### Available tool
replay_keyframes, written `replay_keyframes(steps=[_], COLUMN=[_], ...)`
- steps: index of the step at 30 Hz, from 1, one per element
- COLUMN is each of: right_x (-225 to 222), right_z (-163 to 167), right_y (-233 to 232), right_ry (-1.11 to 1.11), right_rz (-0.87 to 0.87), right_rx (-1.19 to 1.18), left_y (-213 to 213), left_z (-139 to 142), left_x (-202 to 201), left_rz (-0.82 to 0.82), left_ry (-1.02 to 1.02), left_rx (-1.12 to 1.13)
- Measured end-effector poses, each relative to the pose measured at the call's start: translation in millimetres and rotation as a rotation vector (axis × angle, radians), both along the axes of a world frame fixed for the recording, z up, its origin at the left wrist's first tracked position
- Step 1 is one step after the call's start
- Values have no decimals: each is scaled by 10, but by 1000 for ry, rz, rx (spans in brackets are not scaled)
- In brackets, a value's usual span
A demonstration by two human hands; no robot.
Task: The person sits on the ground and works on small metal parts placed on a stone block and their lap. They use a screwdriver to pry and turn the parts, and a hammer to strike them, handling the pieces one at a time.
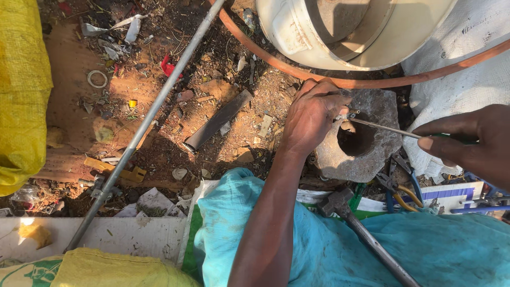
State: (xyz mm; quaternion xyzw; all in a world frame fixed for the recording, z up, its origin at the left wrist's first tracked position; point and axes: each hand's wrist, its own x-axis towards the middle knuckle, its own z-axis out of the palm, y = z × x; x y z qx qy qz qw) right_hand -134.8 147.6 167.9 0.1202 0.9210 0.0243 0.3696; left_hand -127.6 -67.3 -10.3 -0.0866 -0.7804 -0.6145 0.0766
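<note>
fingers of the left hand (pixel 313 114) pinch a small metal piece (pixel 351 112) at the far rim of a grey stone block (pixel 374 151) with a dark hole in its middle; the grip is closed tight round that piece, knuckles bent over the stone's left edge. the right hand (pixel 470 142) comes in from the right, its grip closed round the green handle of a thin metal rod (pixel 380 127), thumb laid along it, and the rod's tip meets the small piece at the left hand's fingertips. the stone sits on littered dirt ground (pixel 159 90), just near of a curved copper-coloured pipe (pixel 372 82) and a white bucket (pixel 340 32) beyond it. a hammer (pixel 350 218) lies across the blue cloth (pixel 329 250) near the stone, and pliers (pixel 396 186) with blue and yellow handles lie just to the right of it. a long grey pipe (pixel 143 125) runs diagonally across the ground at left, with a yellow sack (pixel 21 90) at the far left edge.
</note>
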Motion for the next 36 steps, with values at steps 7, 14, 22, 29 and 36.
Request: replay_keyframes(steps=[7,14,22,29,36], right_x=[164,414,71,50,139], right_z=[-91,-34,437,142,-115], right_y=[347,152,-432,-187,415], right_ry=[45,-13,-23,-37,-81], right_rz=[-148,587,-139,-538,985], right_rx=[-128,178,101,-8,455], left_y=[84,81,41,132,70], left_z=[-96,-158,-58,-179,-265], left_x=[18,20,40,48,76], left_rz=[-3,-29,-10,24,15], left_ry=[-51,-10,22,12,-22], left_rx=[60,91,131,129,138])
